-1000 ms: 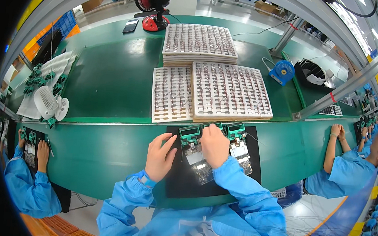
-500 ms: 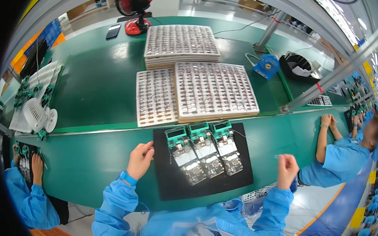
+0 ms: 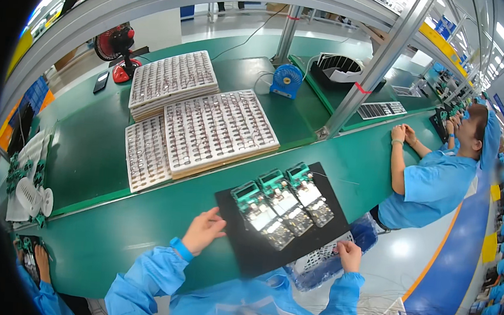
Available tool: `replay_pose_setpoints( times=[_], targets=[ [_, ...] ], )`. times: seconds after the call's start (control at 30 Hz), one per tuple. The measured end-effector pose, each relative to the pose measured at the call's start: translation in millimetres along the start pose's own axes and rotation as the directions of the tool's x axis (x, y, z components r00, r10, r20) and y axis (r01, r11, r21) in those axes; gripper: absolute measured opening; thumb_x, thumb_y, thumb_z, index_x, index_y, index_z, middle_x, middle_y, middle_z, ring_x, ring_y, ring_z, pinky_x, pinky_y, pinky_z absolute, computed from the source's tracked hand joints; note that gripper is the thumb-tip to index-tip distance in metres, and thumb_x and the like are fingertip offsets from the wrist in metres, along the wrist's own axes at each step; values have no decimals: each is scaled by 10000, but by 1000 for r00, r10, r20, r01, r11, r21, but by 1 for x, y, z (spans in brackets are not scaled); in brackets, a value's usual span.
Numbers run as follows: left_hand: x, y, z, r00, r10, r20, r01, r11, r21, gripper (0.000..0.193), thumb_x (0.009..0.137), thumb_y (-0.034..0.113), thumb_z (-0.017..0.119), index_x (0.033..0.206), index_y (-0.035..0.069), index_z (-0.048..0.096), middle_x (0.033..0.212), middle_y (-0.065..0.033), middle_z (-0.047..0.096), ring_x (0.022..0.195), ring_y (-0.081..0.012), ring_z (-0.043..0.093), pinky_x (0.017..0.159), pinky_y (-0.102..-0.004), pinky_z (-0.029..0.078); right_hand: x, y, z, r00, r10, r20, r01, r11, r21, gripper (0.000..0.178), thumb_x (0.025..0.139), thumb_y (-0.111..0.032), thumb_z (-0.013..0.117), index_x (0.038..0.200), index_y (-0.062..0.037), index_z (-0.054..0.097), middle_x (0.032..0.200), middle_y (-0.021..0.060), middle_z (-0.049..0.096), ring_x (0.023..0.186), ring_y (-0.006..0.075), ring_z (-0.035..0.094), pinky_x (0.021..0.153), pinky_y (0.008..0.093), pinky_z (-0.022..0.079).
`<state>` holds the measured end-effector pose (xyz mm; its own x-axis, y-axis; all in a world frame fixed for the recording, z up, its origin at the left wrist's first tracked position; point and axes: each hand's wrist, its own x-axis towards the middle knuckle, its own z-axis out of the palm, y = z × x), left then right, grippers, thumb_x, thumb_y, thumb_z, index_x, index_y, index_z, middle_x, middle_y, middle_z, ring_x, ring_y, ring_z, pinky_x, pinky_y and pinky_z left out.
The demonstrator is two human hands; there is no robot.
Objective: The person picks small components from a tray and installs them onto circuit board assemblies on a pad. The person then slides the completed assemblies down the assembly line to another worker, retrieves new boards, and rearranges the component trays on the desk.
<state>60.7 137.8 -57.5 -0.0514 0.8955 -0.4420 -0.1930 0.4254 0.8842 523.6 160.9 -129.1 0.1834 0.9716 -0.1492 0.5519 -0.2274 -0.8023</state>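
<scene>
My left hand [image 3: 202, 232] rests open on the green bench [image 3: 140, 220], fingertips at the left edge of a black mat [image 3: 268, 247]. On the mat lie three green fixtures [image 3: 282, 205] with shiny metal parts side by side. My right hand [image 3: 349, 255] is curled over a basket wrapped in blue plastic [image 3: 326, 264] below the bench's front edge; whether it holds anything is unclear. Both sleeves are blue.
White trays of small parts [image 3: 219, 128] are stacked beyond the mat. A small blue fan [image 3: 286, 80] and a red fan [image 3: 117, 46] stand farther back. A metal post [image 3: 378, 61] rises at the right. Co-workers in blue sit at the right [image 3: 434, 178] and lower left [image 3: 42, 271].
Both hands left the fixtures. My left hand slid to the mat's left edge, and my right hand swung out right and then down to the basket below the bench.
</scene>
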Motion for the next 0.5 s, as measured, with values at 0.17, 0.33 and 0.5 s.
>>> replay_pose_setpoints(
  times=[0.17, 0.33, 0.5],
  targets=[
    [49, -5, 69, 994, 36, 106, -29, 997, -69, 651, 902, 125, 630, 1423, -58, 285, 1136, -155, 545, 1003, -213, 595, 866, -317, 535, 12, -40, -30, 991, 16, 132, -53, 959, 279, 335, 906, -121, 586, 1206, 22, 545, 901, 100, 699, 750, 152, 684, 568, 224, 490],
    [94, 5, 147, 960, 73, 269, -73, 997, -10, 639, 907, 150, 624, 1451, 49, 303, 1279, -131, 509, 1157, -204, 533, 996, -326, 441, 50, -41, -43, 981, 69, -183, -11, 954, 299, 419, 902, -78, 585, 1270, 95, 484, 1005, 141, 655, 791, 178, 675, 623, 250, 504],
    [137, -16, 185, 855, 300, 423, -233, 951, -205, 710, 913, 165, 623, 1483, 53, 215, 1529, -135, 238, 1409, -236, 252, 1114, -366, 305, 54, -55, -28, 798, -471, -376, 365, 874, -321, 187, 840, -111, 661, 972, 18, 633, 773, 102, 623, 596, 177, 580, 570, 325, 458]
  ],
)
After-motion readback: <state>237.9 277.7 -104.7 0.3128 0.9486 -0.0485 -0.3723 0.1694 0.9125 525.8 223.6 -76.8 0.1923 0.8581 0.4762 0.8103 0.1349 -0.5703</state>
